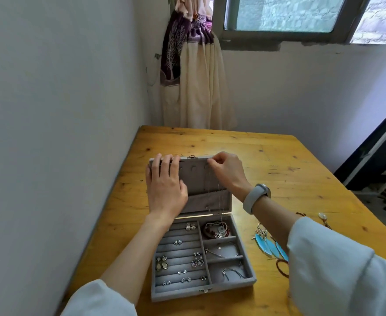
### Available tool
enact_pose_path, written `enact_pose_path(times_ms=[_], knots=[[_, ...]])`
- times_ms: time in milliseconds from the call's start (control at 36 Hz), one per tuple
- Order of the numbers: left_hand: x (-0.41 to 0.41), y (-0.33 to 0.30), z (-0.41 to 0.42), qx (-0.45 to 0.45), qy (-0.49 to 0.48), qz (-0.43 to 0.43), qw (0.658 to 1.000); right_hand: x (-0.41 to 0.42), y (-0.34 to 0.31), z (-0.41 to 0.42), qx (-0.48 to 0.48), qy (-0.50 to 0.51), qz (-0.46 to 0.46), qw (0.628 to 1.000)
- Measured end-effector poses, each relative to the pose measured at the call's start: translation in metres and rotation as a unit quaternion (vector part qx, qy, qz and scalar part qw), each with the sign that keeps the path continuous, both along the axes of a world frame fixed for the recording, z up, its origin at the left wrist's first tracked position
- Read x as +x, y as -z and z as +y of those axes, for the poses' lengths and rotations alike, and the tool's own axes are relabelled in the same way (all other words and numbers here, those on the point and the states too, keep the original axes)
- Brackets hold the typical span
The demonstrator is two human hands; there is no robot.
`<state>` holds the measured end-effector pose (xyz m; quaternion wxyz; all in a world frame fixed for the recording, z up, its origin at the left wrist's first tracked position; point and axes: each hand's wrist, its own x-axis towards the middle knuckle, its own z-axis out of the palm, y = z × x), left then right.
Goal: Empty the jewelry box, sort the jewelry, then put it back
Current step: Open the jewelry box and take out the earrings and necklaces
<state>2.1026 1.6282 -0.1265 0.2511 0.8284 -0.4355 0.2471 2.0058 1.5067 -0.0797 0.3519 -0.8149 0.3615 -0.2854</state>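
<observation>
A grey velvet jewelry box (251,278) stands open on the wooden table (278,160), its lid (196,179) upright. My left hand (164,185) grips the lid's left side. My right hand (226,169) pinches a thin silver necklace chain (220,201) at a hook near the lid's top edge; the chain hangs down the lid. Ring rows on the left hold several earrings and rings (178,258). The right compartments hold beaded bracelets (217,230), a bangle (224,250) and thin earrings (231,272).
To the right of the box lie blue feather earrings (270,246), a brown bead bracelet (282,267) and a small pendant (323,216). A white wall runs close along the left. A tied curtain (194,76) hangs beyond the table's far edge.
</observation>
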Motion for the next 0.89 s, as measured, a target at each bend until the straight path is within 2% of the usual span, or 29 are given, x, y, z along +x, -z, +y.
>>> enact_pose_path(times_ms=[194,250,361,417,528,694,778,889], knots=[[0.001,-0.002,0.003,0.023,0.008,0.013,1.0,-0.005,0.01,0.008,0.005,0.032,0.119,0.992],[0.001,-0.002,0.005,0.023,0.011,0.011,1.0,-0.007,0.015,0.01,0.017,0.037,0.123,0.992],[-0.001,-0.002,0.006,0.016,0.013,0.015,1.0,-0.008,0.011,0.011,0.05,0.048,0.07,0.995],[-0.002,-0.002,0.006,0.004,0.013,0.025,1.0,-0.005,0.006,0.013,0.11,0.053,0.015,0.992],[-0.003,-0.002,0.006,-0.014,0.015,0.032,0.999,0.002,0.002,0.014,0.243,0.099,-0.099,0.96],[-0.003,0.002,0.007,-0.027,0.014,0.01,0.999,-0.005,0.003,0.011,0.335,0.052,-0.149,0.929],[-0.003,0.005,0.006,-0.038,0.017,0.002,0.999,-0.009,0.003,0.01,0.337,0.029,-0.155,0.928],[-0.003,0.007,0.007,-0.044,0.021,-0.003,0.999,-0.011,0.001,0.009,0.244,0.053,-0.144,0.958]])
